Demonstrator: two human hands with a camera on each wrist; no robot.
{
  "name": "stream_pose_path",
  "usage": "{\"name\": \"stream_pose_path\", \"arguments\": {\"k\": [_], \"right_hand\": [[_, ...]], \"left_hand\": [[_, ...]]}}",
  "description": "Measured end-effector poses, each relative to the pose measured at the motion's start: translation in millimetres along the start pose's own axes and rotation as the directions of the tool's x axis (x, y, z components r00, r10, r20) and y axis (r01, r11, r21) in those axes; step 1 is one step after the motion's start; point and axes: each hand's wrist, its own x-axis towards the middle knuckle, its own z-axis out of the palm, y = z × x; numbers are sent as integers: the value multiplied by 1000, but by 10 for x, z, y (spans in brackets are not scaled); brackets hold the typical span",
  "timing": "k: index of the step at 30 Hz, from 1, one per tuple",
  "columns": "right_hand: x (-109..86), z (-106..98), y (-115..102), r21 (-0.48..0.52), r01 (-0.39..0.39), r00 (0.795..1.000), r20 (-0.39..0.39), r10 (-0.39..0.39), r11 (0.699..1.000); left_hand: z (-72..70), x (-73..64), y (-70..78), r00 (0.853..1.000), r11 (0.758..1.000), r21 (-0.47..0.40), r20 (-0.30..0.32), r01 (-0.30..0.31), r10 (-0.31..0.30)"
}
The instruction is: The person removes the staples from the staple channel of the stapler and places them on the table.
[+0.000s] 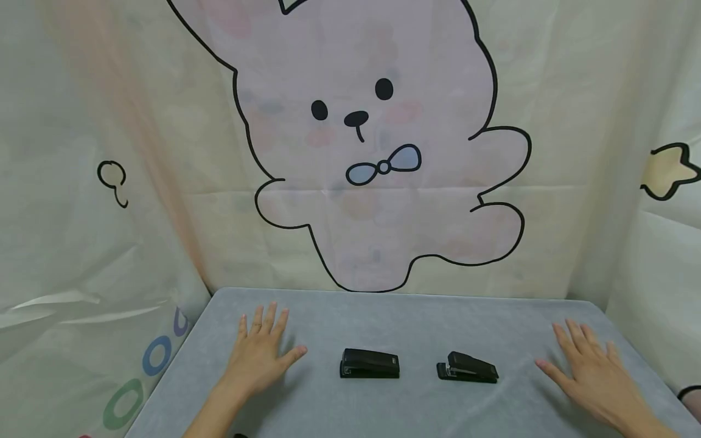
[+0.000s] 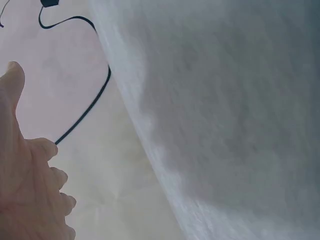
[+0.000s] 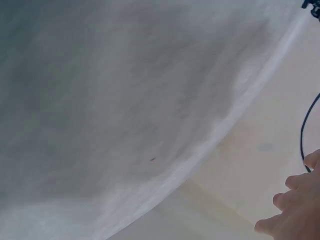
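Observation:
Two black staplers lie on the grey-blue cloth of the table between my hands. The left stapler [image 1: 370, 364] looks closed and a bit bulkier. Beside it, the right stapler [image 1: 468, 367] shows its top arm raised at an angle over the base. My left hand [image 1: 260, 359], fingers straight and spread, hovers left of the left stapler and casts a shadow on the cloth. Out to the right of the other stapler, my right hand [image 1: 590, 378] is likewise spread with nothing in it. In the wrist views, the left palm [image 2: 30, 185] and right fingers [image 3: 295, 200] appear at the frame edges.
The table [image 1: 416, 316] has a pale cloth top with rounded far corners. Behind it hangs a curtain [image 1: 553, 231] printed with a cartoon animal, and more printed fabric [image 1: 66, 267] flanks the left side. A small dark object [image 1: 240, 435] shows at the bottom edge near my left forearm.

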Motion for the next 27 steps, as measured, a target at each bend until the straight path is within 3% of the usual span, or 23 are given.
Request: {"name": "stream_pose_path", "arguments": {"k": [9,19,27], "right_hand": [[73,-163,-287,19,1,999,35,-2,1000],[62,-210,-551,43,99,992,-76,-96,994],[88,-207,-807,41,165,978,-132,-158,985]], "left_hand": [[-47,-22,150,999,999,-13,-34,-39,39],[-67,-43,292,996,997,-6,-52,-71,70],[-29,-45,436,995,995,-56,-47,-87,84]]}}
